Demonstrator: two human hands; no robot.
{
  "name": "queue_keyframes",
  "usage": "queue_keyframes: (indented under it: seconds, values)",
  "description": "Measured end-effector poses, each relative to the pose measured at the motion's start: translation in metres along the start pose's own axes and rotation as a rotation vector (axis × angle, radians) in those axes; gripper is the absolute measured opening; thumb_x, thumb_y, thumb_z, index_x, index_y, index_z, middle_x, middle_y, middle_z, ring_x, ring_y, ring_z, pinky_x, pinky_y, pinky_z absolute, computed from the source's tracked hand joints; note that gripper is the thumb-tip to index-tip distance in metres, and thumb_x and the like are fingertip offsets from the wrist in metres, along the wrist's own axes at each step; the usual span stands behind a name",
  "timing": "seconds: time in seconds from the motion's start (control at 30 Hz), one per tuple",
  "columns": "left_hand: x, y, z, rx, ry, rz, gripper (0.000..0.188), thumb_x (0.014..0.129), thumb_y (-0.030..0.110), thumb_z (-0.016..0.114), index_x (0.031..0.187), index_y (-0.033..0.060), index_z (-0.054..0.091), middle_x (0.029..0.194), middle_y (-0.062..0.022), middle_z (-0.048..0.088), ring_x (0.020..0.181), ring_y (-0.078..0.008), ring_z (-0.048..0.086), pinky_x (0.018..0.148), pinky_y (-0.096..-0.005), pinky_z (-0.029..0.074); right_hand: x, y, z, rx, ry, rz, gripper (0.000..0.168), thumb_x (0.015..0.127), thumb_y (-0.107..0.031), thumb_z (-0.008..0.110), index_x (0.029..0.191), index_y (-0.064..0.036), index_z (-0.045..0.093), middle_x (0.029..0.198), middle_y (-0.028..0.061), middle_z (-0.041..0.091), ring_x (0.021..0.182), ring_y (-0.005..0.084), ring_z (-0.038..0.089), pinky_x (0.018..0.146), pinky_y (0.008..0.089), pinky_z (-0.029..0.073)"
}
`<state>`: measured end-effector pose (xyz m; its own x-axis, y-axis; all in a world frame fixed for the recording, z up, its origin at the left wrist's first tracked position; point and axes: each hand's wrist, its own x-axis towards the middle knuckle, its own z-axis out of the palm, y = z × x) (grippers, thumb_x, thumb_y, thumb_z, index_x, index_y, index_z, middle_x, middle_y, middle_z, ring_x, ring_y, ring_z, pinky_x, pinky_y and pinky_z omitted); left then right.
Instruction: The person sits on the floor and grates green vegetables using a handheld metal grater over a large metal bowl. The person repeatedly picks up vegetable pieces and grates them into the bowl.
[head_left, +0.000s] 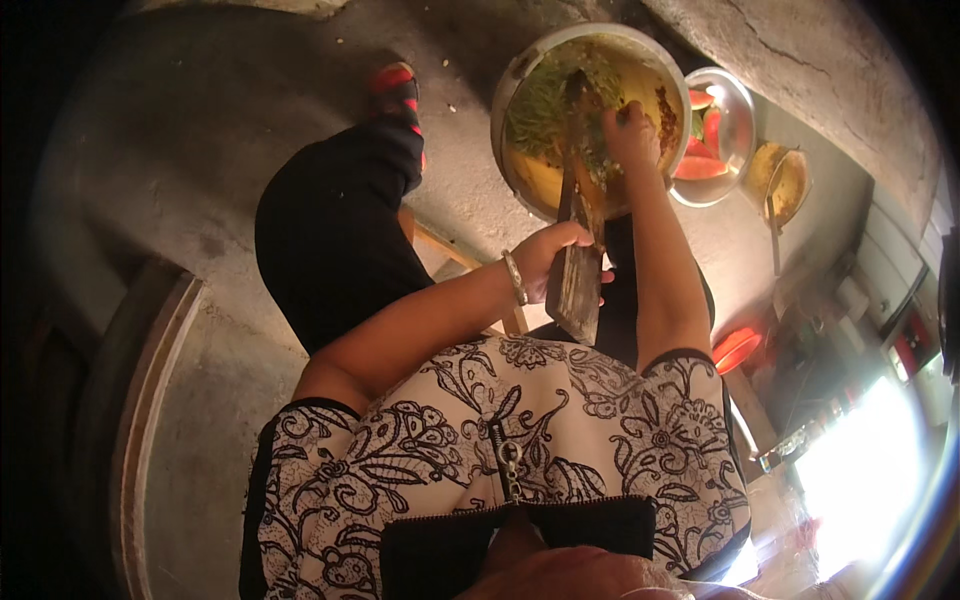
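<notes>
A long wooden board (579, 289) is gripped in my left hand (541, 259), which wears a bracelet at the wrist. The board's far end reaches into a large metal basin (501, 161). Chopped green leaves (536, 109) lie in the basin along with yellowish liquid (540, 176). Just to the right of the board, my right hand (634, 139) is down inside the basin, its fingers curled. A small dark patch shows at its fingertips, and I cannot tell whether it holds something. Reddish-brown bits (666, 112) cling to the basin's inner right wall.
Right of the basin, a metal bowl (739, 187) holds several watermelon pieces (699, 167). Beyond it sits a yellowish pot with a long-handled ladle (775, 232). A red plastic container (736, 349) is near my right elbow. A cracked concrete ledge (780, 45) runs across the upper right.
</notes>
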<state>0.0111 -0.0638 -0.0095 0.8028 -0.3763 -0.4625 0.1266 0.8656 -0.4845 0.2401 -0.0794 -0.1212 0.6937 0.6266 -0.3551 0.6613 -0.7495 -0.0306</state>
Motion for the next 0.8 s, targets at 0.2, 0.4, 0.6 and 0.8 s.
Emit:
queue_keyframes:
  seconds: [0.2,0.4,0.6,0.8]
  values:
    - [0.001,0.011,0.002,-0.017,-0.108,-0.04,0.037,0.08,0.025,0.045,0.108,0.0014,0.051,0.101,-0.0135,0.056,0.102,-0.0355,0.055,0.081,-0.0572,0.045,-0.016,0.001,-0.026,0.161,0.021,-0.079,0.04,0.079,-0.039,0.056,0.094,-0.003,0.055,0.091,0.0232,0.059,0.088,0.0383,0.058,0.074,0.0451,0.046]
    - [-0.003,0.003,0.008,0.013,0.022,0.012,0.031,0.077,0.026,0.051,0.097,0.0025,0.051,0.093,-0.0128,0.054,0.093,-0.0329,0.057,0.077,-0.0572,0.047,-0.128,-0.023,-0.093,0.46,0.207,-0.31,0.019,0.075,-0.017,0.063,0.086,-0.004,0.055,0.081,0.0169,0.057,0.076,0.0373,0.056,0.065,0.0411,0.046]
    - [0.002,0.002,-0.012,-0.052,-0.062,-0.084,0.035,0.079,0.022,0.047,0.108,0.0033,0.051,0.101,-0.0143,0.055,0.103,-0.034,0.054,0.082,-0.0587,0.045,-0.074,-0.013,-0.042,0.234,0.214,-0.186,0.02,0.077,-0.023,0.058,0.088,-0.006,0.056,0.085,0.0186,0.059,0.08,0.0381,0.057,0.068,0.0451,0.046]
    - [-0.001,0.011,0.014,0.006,-0.007,-0.065,0.031,0.076,0.026,0.05,0.094,0.0002,0.054,0.091,-0.0135,0.057,0.094,-0.0328,0.057,0.079,-0.0556,0.047,0.015,0.0,-0.003,0.115,0.022,-0.019,0.03,0.079,-0.035,0.054,0.091,-0.008,0.058,0.087,0.02,0.062,0.082,0.0379,0.059,0.072,0.0454,0.046]
